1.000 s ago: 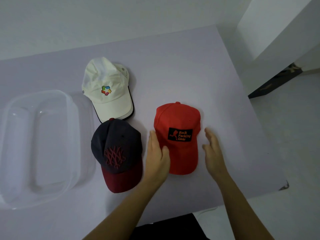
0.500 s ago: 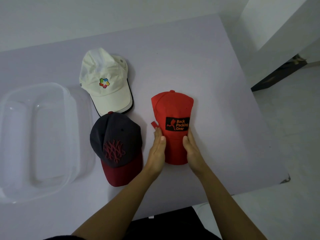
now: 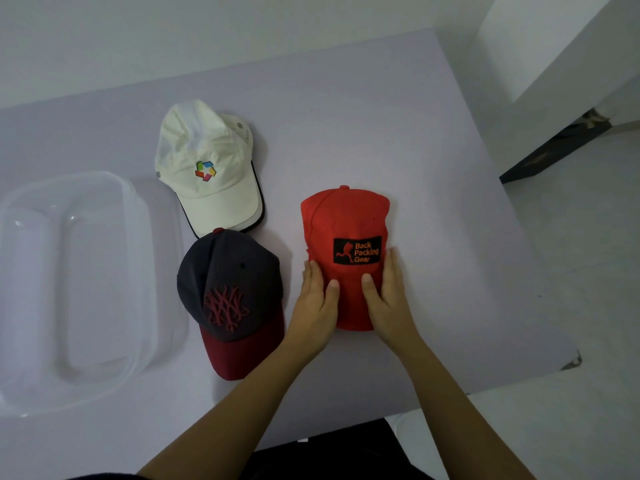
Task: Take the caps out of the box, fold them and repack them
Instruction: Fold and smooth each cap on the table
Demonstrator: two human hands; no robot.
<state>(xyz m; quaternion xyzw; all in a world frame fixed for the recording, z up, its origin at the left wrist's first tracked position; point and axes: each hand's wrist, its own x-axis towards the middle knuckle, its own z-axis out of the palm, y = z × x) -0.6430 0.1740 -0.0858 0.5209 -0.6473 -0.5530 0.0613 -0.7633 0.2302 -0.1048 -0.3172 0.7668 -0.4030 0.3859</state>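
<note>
A red cap [image 3: 346, 216] with a black "Back Packing Gear" patch lies on the table, its sides squeezed in so it looks narrow. My left hand [image 3: 317, 303] holds its left side and my right hand [image 3: 388, 299] its right side, with both thumbs on top of the brim. A white cap [image 3: 207, 168] with a coloured logo lies further back on the left. Nearer me, a dark cap [image 3: 228, 292] with a maroon brim lies next to my left hand. A clear plastic box [image 3: 145, 230] stands at the far left with no cap inside.
The pale table [image 3: 363, 109] ends just right of the red cap's side and near my body at the front. White floor and a dark baseboard strip [image 3: 550, 150] lie beyond the right edge.
My hands closed in from either side of the red cap and pressed its sides together, making it narrower. The other caps and the box stayed put.
</note>
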